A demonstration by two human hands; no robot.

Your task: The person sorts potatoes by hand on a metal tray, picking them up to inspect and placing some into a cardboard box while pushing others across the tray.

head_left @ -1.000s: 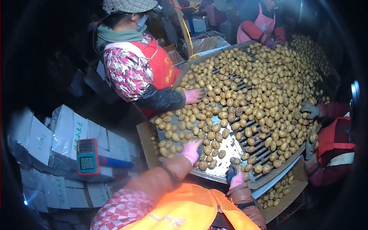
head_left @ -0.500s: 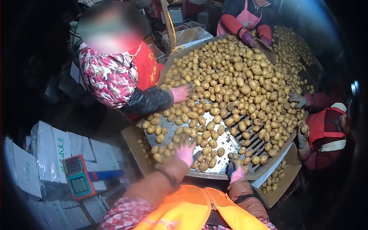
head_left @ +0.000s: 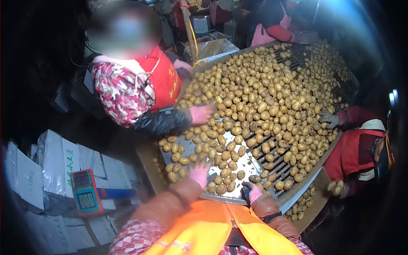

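Many potatoes (head_left: 263, 97) lie heaped over a sorting table with a bare metal plate (head_left: 248, 170) near me. My left hand (head_left: 199, 173), in a pink glove, is over the near left part of the plate. Its fingers are stretched out among loose potatoes. My right hand (head_left: 253, 192), in a pink glove with dark fingers, is at the near edge of the plate. One potato (head_left: 255, 179) lies just beyond it. How its fingers are bent, and whether anything is in them, is hidden.
Dark slats (head_left: 280, 165) run beside the plate. A person in a red apron (head_left: 168, 80) at left rests a gloved hand (head_left: 202, 114) on the potatoes. Other workers stand at right and far side. White boxes (head_left: 55, 165) and a scale (head_left: 86, 193) are at lower left.
My left hand has shifted slightly left and down, my right hand slightly left. The far worker's hands have moved back from the heap, baring slats. The right worker's lower hand now holds potatoes off the table.
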